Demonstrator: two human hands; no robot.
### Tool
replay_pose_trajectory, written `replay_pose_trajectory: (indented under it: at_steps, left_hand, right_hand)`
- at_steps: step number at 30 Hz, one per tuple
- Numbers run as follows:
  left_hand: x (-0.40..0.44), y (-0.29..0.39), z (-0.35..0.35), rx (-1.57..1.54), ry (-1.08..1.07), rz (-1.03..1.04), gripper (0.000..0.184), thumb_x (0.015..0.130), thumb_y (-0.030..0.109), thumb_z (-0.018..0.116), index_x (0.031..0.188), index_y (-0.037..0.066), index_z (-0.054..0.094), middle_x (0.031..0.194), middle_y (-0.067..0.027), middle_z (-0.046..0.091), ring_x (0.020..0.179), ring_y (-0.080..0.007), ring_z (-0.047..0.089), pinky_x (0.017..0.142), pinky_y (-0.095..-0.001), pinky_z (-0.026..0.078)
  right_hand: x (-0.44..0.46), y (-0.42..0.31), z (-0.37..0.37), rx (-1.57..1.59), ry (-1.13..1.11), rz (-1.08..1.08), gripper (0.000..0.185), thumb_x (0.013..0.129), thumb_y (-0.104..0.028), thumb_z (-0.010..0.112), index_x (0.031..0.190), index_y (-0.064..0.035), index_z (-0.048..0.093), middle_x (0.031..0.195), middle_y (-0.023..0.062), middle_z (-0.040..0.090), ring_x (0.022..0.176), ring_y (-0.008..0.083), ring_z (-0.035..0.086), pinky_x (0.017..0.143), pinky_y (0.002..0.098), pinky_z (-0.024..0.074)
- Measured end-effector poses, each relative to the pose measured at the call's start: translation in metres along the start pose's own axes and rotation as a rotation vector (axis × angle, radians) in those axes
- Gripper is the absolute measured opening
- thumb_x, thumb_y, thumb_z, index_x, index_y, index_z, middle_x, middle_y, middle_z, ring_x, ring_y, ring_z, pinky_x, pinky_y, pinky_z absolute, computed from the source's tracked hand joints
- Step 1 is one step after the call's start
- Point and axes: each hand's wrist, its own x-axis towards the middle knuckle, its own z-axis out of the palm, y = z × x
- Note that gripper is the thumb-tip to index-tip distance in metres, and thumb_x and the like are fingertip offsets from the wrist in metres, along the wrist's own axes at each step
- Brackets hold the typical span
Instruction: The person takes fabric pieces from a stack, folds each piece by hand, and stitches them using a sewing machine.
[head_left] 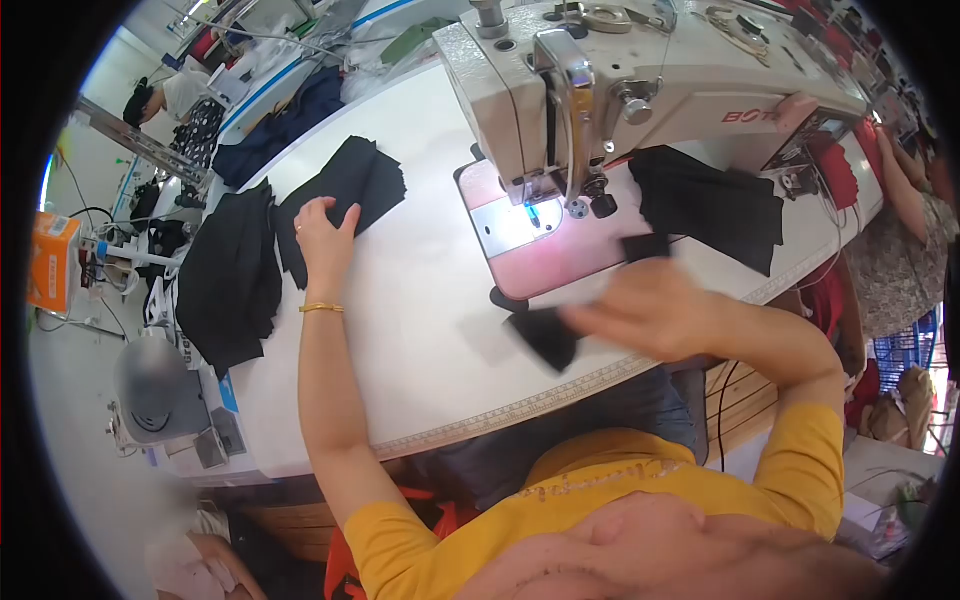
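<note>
My left hand (326,240) rests on a stack of black fabric pieces (365,185), its thumb and fingers spread apart. Beside that stack, at the left, lies another pile of black fabric (230,285). My right hand (655,315), smeared by motion, holds a small black fabric piece (545,338) in front of the sewing machine's pink plate (575,250). A second small black bit (646,247) shows just beyond this hand. Further right, more black fabric (710,210) lies next to the lit needle area.
The sewing machine (640,90) stands over the white table (420,330), which has a ruler strip along its front edge. An orange box (55,262) is at the far left. Other people appear at the upper left, right edge and lower left.
</note>
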Motion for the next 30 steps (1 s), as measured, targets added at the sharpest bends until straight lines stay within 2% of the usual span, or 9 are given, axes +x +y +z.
replay_pose_trajectory:
  at_steps: [3, 5, 7, 10, 15, 19, 25, 28, 30]
  left_hand:
    - [0.006, 0.005, -0.008, -0.164, -0.127, 0.082, 0.027, 0.08, 0.012, 0.071, 0.104, 0.001, 0.064, 0.1, -0.0133, 0.066, 0.093, -0.0309, 0.062, 0.082, -0.0368, 0.049]
    - [0.005, 0.03, -0.027, -0.266, -0.169, 0.102, 0.026, 0.079, 0.01, 0.07, 0.103, 0.0, 0.064, 0.1, -0.014, 0.066, 0.091, -0.0316, 0.063, 0.081, -0.0372, 0.049]
    - [-0.005, 0.06, -0.044, -0.362, -0.138, 0.309, 0.019, 0.075, 0.003, 0.066, 0.093, 0.001, 0.062, 0.091, -0.0159, 0.063, 0.084, -0.0331, 0.061, 0.074, -0.0393, 0.051]
    - [-0.056, 0.119, -0.072, -0.375, -0.356, 0.445, 0.022, 0.068, 0.0, 0.064, 0.089, 0.002, 0.061, 0.09, -0.0155, 0.063, 0.087, -0.0337, 0.062, 0.077, -0.0403, 0.05]
    - [-0.111, 0.176, -0.083, -0.503, -0.307, 0.693, 0.016, 0.072, 0.0, 0.062, 0.088, -0.001, 0.059, 0.095, -0.0125, 0.06, 0.092, -0.0295, 0.06, 0.077, -0.0367, 0.051]
    - [-0.115, 0.167, -0.091, -0.612, -0.416, 0.522, 0.018, 0.073, -0.002, 0.065, 0.09, 0.0, 0.06, 0.097, -0.0128, 0.061, 0.091, -0.0296, 0.061, 0.076, -0.0368, 0.052]
    - [-0.076, 0.176, -0.089, -0.623, -0.461, 0.594, 0.017, 0.075, 0.0, 0.065, 0.091, 0.002, 0.06, 0.096, -0.0105, 0.061, 0.087, -0.0279, 0.061, 0.075, -0.0369, 0.051]
    - [-0.049, 0.189, -0.059, -0.53, -0.354, 0.851, 0.02, 0.08, 0.011, 0.066, 0.097, 0.005, 0.058, 0.09, -0.01, 0.062, 0.085, -0.0287, 0.062, 0.071, -0.0382, 0.05]
    - [-0.054, 0.188, -0.045, -0.501, -0.426, 0.7, 0.02, 0.081, 0.013, 0.067, 0.097, 0.005, 0.057, 0.087, -0.0099, 0.062, 0.083, -0.0298, 0.062, 0.07, -0.0385, 0.05]
  right_hand:
    - [-0.027, 0.015, -0.074, -0.462, 0.039, 0.037, 0.028, 0.057, -0.007, 0.074, 0.083, 0.0032, 0.07, 0.062, 0.0007, 0.041, 0.052, 0.0159, 0.044, 0.042, 0.0293, 0.0313]
    - [-0.06, 0.029, -0.077, -0.559, -0.024, 0.107, 0.034, 0.061, -0.005, 0.074, 0.094, 0.0023, 0.069, 0.072, 0.0053, 0.05, 0.062, 0.0205, 0.052, 0.05, 0.0335, 0.0395]
    - [-0.086, 0.057, -0.046, -0.504, -0.109, 0.393, 0.043, 0.068, -0.007, 0.073, 0.11, -0.0017, 0.065, 0.093, 0.0096, 0.059, 0.083, 0.0266, 0.057, 0.067, 0.0389, 0.0456]
    - [-0.092, 0.043, -0.029, -0.336, -0.089, 0.45, 0.052, 0.072, -0.011, 0.073, 0.122, -0.0067, 0.06, 0.116, 0.0107, 0.058, 0.105, 0.0313, 0.055, 0.087, 0.0425, 0.0442]
    - [-0.022, 0.02, 0.025, 0.182, -0.18, 0.245, 0.062, 0.073, -0.017, 0.075, 0.131, -0.0081, 0.053, 0.131, 0.0114, 0.054, 0.119, 0.0326, 0.051, 0.1, 0.0443, 0.0411]
    - [-0.004, 0.025, 0.058, 0.214, -0.221, 0.089, 0.065, 0.076, -0.022, 0.075, 0.134, -0.0069, 0.05, 0.134, 0.0116, 0.052, 0.123, 0.0314, 0.049, 0.102, 0.0453, 0.0394]
    - [-0.017, 0.023, 0.067, 0.313, -0.155, 0.251, 0.066, 0.078, -0.021, 0.074, 0.136, -0.0054, 0.046, 0.134, 0.0152, 0.051, 0.124, 0.0325, 0.048, 0.103, 0.0476, 0.0378]
    - [-0.019, 0.021, 0.066, 0.432, -0.096, 0.474, 0.068, 0.077, -0.015, 0.074, 0.137, -0.0036, 0.044, 0.13, 0.0183, 0.052, 0.121, 0.0338, 0.049, 0.101, 0.0461, 0.04]
    - [-0.016, 0.02, 0.058, 0.706, -0.106, 0.752, 0.071, 0.076, -0.009, 0.074, 0.138, -0.0021, 0.042, 0.122, 0.0188, 0.055, 0.116, 0.0357, 0.05, 0.098, 0.0439, 0.0428]
